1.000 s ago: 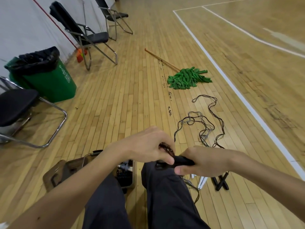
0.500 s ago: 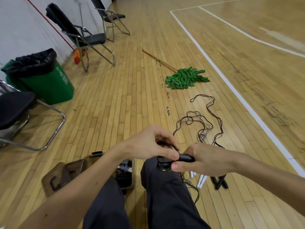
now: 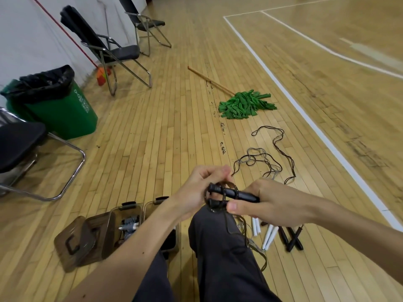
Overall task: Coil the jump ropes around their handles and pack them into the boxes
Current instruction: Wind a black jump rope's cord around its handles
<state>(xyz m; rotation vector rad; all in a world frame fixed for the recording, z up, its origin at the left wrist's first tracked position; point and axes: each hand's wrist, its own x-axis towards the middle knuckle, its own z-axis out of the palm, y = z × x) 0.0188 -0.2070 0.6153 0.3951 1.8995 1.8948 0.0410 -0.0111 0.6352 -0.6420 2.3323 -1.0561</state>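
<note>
Since a moment ago, a rope loop (image 3: 220,198) has opened round the black handles (image 3: 234,194). Above the near knee, the right hand (image 3: 265,200) clamps those handles; the left hand (image 3: 201,188) pinches the loop. Brown boxes (image 3: 104,234) sit near left, loose ropes (image 3: 265,159) farther right.

Bright even indoor light, soft shadows, floor (image 3: 327,62) glare; wide-angle edge bending; source probably overhead.

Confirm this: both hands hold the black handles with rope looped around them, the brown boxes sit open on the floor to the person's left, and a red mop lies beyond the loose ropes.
One detail is wrong: the mop is green, not red, as the head view shows. The rest stands: left hand and right hand hold the black handles, and the brown boxes are open.
</note>
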